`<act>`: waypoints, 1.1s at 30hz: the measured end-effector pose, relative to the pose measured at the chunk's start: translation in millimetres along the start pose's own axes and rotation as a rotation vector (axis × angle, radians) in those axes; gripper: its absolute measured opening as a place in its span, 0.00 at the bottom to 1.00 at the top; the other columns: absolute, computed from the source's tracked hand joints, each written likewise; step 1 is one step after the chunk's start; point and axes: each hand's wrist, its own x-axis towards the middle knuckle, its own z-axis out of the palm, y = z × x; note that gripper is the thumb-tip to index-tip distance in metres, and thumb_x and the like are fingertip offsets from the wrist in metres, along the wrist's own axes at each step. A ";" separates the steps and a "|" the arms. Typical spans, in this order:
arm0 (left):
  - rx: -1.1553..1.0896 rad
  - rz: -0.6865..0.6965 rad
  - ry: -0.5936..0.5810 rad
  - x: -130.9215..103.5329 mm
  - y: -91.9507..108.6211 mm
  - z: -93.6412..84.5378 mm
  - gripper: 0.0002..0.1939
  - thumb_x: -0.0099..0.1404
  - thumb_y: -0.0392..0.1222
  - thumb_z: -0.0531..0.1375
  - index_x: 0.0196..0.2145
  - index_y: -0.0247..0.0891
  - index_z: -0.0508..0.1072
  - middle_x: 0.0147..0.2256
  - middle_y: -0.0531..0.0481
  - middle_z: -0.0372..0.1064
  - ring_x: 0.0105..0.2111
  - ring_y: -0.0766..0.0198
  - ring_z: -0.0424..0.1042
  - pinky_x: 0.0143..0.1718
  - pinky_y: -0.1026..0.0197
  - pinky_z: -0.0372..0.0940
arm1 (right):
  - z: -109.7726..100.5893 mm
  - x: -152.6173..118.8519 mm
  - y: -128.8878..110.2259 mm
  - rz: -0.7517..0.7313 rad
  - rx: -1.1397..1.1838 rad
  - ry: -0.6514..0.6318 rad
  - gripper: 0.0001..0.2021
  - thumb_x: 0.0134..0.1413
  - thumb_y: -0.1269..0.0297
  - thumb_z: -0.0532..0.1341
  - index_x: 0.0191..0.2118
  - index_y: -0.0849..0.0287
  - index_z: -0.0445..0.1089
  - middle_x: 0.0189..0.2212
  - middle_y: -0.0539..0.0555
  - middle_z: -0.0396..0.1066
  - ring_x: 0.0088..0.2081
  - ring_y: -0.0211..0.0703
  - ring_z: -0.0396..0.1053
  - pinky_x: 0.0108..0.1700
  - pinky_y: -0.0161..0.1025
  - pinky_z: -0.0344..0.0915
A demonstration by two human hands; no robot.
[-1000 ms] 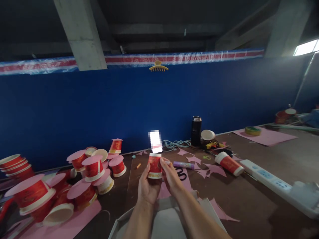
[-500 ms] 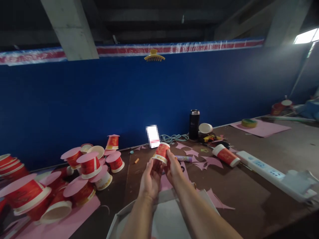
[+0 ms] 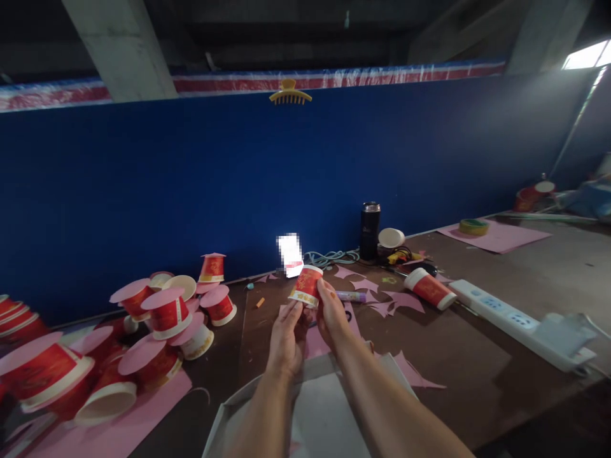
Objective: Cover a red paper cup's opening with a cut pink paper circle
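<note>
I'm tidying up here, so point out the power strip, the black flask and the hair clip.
Power strip (image 3: 497, 311): head view, on its white top.
Flask (image 3: 369, 233): head view, on its black body.
Hair clip (image 3: 289, 96): head view, on its yellow middle.

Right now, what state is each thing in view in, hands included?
Cup: held, tilted
Left hand: at cup's lower edge
Right hand: gripping cup's side
Bottle: upright, lid on or off unclear
Phone: upright, screen lit
Purple tube: lying down
Tape: flat on pink paper
Power strip: lying flat, power unclear
Cup stack: nested
</note>
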 end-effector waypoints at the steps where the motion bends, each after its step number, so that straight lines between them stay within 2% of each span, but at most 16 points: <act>1: -0.005 -0.005 -0.012 -0.9 0.4 1.3 0.11 0.51 0.37 0.67 0.34 0.32 0.76 0.31 0.51 0.69 0.29 0.72 0.69 0.32 0.69 0.67 | -0.4 0.2 0.3 -0.005 -0.005 0.004 0.15 0.47 0.56 0.65 0.40 0.58 0.70 0.31 0.49 0.74 0.31 0.38 0.71 0.35 0.34 0.67; 5: 0.028 -0.045 0.010 -4.2 1.8 6.2 0.13 0.50 0.37 0.68 0.35 0.32 0.76 0.31 0.50 0.72 0.28 0.72 0.70 0.30 0.70 0.67 | -1.8 0.3 1.4 -0.009 -0.044 0.006 0.17 0.49 0.54 0.64 0.42 0.58 0.69 0.29 0.49 0.74 0.29 0.38 0.70 0.31 0.34 0.66; 8: 0.041 -0.066 0.023 -3.8 1.9 5.8 0.10 0.50 0.35 0.68 0.33 0.31 0.76 0.29 0.49 0.72 0.26 0.72 0.71 0.30 0.70 0.68 | -2.1 -0.2 0.7 -0.019 -0.048 -0.005 0.16 0.48 0.55 0.64 0.42 0.58 0.69 0.30 0.50 0.74 0.30 0.39 0.71 0.32 0.34 0.67; 11: -0.009 -0.045 0.050 -0.5 1.7 1.7 0.08 0.52 0.33 0.66 0.33 0.31 0.75 0.31 0.48 0.73 0.29 0.71 0.72 0.33 0.70 0.69 | -3.6 -0.3 -1.7 0.005 -0.012 0.076 0.17 0.48 0.57 0.64 0.43 0.57 0.67 0.35 0.51 0.75 0.36 0.41 0.73 0.37 0.35 0.69; 14: -0.093 -0.013 0.130 3.2 1.9 -2.3 0.05 0.54 0.30 0.64 0.32 0.31 0.74 0.32 0.48 0.73 0.30 0.70 0.73 0.34 0.69 0.70 | -6.9 0.1 -3.8 0.047 -0.006 0.169 0.20 0.45 0.60 0.66 0.45 0.54 0.64 0.38 0.52 0.75 0.38 0.42 0.74 0.38 0.37 0.70; 20: -0.126 -0.035 0.209 5.6 1.9 -3.4 0.05 0.57 0.26 0.60 0.32 0.31 0.73 0.33 0.47 0.73 0.31 0.70 0.73 0.35 0.69 0.71 | -11.0 1.1 -2.6 0.050 -0.037 0.172 0.22 0.41 0.65 0.67 0.46 0.55 0.65 0.37 0.52 0.76 0.35 0.40 0.74 0.33 0.34 0.70; 23: -0.108 -0.031 0.213 6.2 1.3 -3.4 0.06 0.57 0.26 0.61 0.33 0.31 0.74 0.34 0.47 0.73 0.32 0.70 0.74 0.36 0.68 0.71 | -11.0 1.8 -0.8 0.077 -0.046 0.167 0.23 0.39 0.67 0.68 0.45 0.55 0.65 0.35 0.53 0.77 0.34 0.40 0.74 0.32 0.34 0.70; 27: -0.078 -0.020 0.154 7.4 -0.8 -5.0 0.06 0.57 0.28 0.62 0.33 0.31 0.74 0.36 0.45 0.74 0.34 0.69 0.74 0.38 0.68 0.71 | -12.1 1.7 3.5 0.110 -0.133 0.176 0.22 0.39 0.68 0.67 0.44 0.56 0.66 0.30 0.52 0.76 0.29 0.39 0.74 0.28 0.32 0.68; 30: -0.072 -0.022 0.148 8.5 -2.4 -6.1 0.05 0.57 0.28 0.62 0.34 0.31 0.75 0.36 0.44 0.74 0.35 0.68 0.74 0.39 0.67 0.70 | -15.2 2.0 8.4 0.150 -0.222 0.213 0.19 0.39 0.68 0.68 0.41 0.58 0.68 0.24 0.50 0.74 0.24 0.38 0.72 0.23 0.30 0.66; 33: -0.074 -0.025 0.160 8.7 -3.0 -5.7 0.06 0.57 0.27 0.62 0.34 0.30 0.75 0.37 0.43 0.74 0.35 0.67 0.74 0.39 0.67 0.70 | -18.1 3.2 11.6 0.181 -0.210 0.194 0.19 0.38 0.66 0.69 0.40 0.58 0.69 0.22 0.49 0.73 0.21 0.36 0.70 0.21 0.30 0.65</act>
